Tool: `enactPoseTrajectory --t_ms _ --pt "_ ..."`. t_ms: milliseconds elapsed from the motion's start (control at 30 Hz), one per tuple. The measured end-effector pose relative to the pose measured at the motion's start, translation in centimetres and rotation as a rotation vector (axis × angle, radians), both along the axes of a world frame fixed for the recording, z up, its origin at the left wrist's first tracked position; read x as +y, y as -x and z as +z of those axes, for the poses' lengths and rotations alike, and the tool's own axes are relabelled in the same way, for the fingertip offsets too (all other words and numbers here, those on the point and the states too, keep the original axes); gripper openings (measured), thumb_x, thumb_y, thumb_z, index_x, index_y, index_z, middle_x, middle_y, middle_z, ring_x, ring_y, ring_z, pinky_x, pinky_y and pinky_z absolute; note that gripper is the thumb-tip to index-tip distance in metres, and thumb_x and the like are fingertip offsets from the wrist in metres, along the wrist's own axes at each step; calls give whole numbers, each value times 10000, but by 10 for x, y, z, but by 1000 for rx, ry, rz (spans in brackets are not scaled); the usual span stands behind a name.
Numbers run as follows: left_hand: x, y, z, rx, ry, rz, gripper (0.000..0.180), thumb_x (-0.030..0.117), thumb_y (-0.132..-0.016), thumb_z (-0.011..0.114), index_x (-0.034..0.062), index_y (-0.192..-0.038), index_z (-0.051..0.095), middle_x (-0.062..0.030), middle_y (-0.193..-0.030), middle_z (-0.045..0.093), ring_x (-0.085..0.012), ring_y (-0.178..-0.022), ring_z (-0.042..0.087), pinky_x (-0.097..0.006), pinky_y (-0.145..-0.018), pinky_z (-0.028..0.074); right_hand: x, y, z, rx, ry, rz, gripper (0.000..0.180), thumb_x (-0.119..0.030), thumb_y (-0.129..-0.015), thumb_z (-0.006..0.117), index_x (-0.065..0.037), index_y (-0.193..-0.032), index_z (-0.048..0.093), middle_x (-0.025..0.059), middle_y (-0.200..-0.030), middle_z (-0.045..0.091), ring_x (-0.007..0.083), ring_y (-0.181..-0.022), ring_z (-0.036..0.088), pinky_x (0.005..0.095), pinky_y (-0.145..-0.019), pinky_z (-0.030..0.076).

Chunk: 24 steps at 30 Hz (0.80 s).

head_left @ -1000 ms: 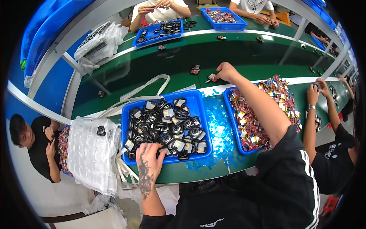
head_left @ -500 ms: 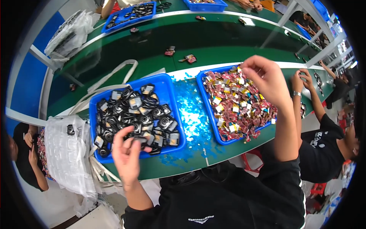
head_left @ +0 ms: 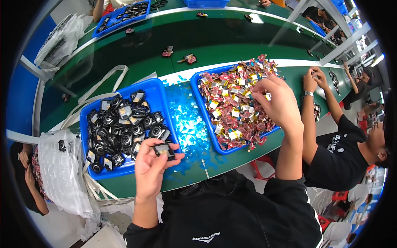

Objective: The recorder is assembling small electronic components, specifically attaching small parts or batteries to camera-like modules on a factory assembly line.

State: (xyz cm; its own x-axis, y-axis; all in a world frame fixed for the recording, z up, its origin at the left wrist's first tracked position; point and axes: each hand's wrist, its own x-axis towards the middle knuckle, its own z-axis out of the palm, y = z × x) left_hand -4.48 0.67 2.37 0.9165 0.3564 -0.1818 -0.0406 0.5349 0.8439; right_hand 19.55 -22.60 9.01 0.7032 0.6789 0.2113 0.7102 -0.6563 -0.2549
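Note:
My left hand (head_left: 152, 167) is closed round a small black watch case (head_left: 163, 149) with a pale, light-coloured face turned up, beside the near right corner of the left blue tray (head_left: 167, 120). That tray holds a heap of similar black watch cases (head_left: 120, 128). Over the right blue tray (head_left: 205, 124) hangs my right hand (head_left: 279, 101), its thumb and forefinger brought together in a pinch; whatever lies between them is too small or hidden to make out. Beneath it is a high pile of small reddish circuit boards (head_left: 233, 97) with silver and yellow parts.
Blue film scraps (head_left: 188, 120) cover the green bench between the trays. Stacked clear plastic trays (head_left: 62, 169) stand at the left, by white straps (head_left: 103, 87). Beyond runs a green conveyor belt (head_left: 144, 49) with scattered parts. A co-worker's hands (head_left: 313, 78) are close on the right.
My left hand has come up out of the left tray with a watch case. The right hand has moved nearer over the board pile. The whole view has shifted somewhat.

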Motion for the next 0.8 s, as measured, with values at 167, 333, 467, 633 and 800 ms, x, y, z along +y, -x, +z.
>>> enactPoseTrajectory --t_ms 167,333,467,633,800 --pt "6 2 -2 40 -36 -22 469 36 -953 492 -2 -1393 333 -244 -1176 600 -311 -972 678 -352 -830 583 4 14 -27 40 -15 140 88 -104 -788 686 -39 -830 643 139 -815 599 325 -856 599 423 -759 476" --pt "-1 -3 6 -24 -157 -105 536 74 -940 538 -10 -1428 334 -201 -1175 609 -263 -963 665 -342 -816 553 -4 14 -18 82 -255 -90 105 -92 -793 676 -26 -862 633 150 -849 616 351 -864 593 433 -769 470" --pt "1 -3 1 -7 -247 -39 457 68 -936 514 -7 -1375 408 -214 -1145 610 -258 -939 656 -344 -782 559 -2 18 -35 72 -59 58 142 -107 -761 720 -36 -858 644 132 -905 626 337 -890 604 427 -795 487" --pt "6 2 -1 -30 -304 -74 288 61 -940 543 -58 -1200 579 -180 -1179 602 -218 -956 643 -317 -793 544 -14 18 -14 8 -454 -164 98 -17 -823 631 -3 -895 566 149 -845 619 320 -819 618 402 -751 478" --pt "4 -13 9 -8 -456 -32 232 22 -914 593 -52 -1129 635 -156 -1179 600 -191 -969 638 -280 -835 521 -8 24 6 68 -301 57 63 5 -830 620 5 -887 594 159 -807 615 333 -754 607 402 -692 473"
